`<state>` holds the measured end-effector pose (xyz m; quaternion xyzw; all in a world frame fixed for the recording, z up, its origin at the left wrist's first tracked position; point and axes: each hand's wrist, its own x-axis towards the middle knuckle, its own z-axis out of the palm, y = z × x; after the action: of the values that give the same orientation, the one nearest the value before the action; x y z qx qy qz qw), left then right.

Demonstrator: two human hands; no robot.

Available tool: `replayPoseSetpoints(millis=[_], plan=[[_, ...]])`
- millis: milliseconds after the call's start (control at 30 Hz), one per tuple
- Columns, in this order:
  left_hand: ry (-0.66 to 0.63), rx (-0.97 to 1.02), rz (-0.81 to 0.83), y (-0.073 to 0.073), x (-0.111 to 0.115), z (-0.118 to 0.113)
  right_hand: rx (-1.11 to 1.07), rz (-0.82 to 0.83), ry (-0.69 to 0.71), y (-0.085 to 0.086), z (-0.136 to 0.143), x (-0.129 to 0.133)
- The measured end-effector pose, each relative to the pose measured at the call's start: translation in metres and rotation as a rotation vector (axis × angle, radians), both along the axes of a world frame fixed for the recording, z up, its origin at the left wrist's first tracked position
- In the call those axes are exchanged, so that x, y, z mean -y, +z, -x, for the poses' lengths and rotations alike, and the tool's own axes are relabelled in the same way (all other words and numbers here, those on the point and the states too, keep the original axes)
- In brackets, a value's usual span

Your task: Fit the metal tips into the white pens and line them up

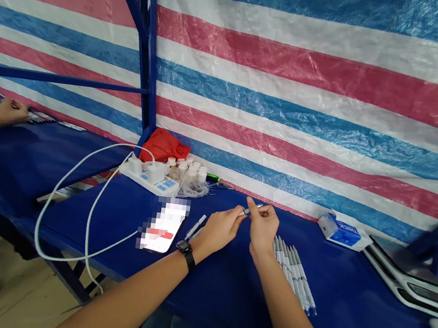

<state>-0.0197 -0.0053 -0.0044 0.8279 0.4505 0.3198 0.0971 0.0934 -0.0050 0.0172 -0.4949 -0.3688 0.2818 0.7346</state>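
Left hand [220, 231] and right hand [264, 228], fingers nearly closed, pinch pen-like piece [246, 211] between them on my remote view, long axis slanting away rightward; pen row [295, 275] lies right, nearer right hand, pointed ends away.

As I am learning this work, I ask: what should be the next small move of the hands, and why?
Perhaps open the right hand a little to check the pen: that hand covers much of it, and the left hand also holds it, so it should stay steady.
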Motion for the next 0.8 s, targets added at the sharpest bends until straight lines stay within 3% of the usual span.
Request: replayPoseSetpoints(millis=[233,567,800], plan=[[0.108,0.007,0.063,0.004,-0.002,0.001,-0.085,-0.016,0.242,-0.002,0.008,0.001],[0.065,-0.035,0.074,0.008,0.003,-0.001,-0.122,0.004,0.058,-0.006,0.004,-0.001],[0.11,0.011,0.04,0.006,0.0,0.0,-0.029,-0.036,0.236,-0.002,0.01,0.004]])
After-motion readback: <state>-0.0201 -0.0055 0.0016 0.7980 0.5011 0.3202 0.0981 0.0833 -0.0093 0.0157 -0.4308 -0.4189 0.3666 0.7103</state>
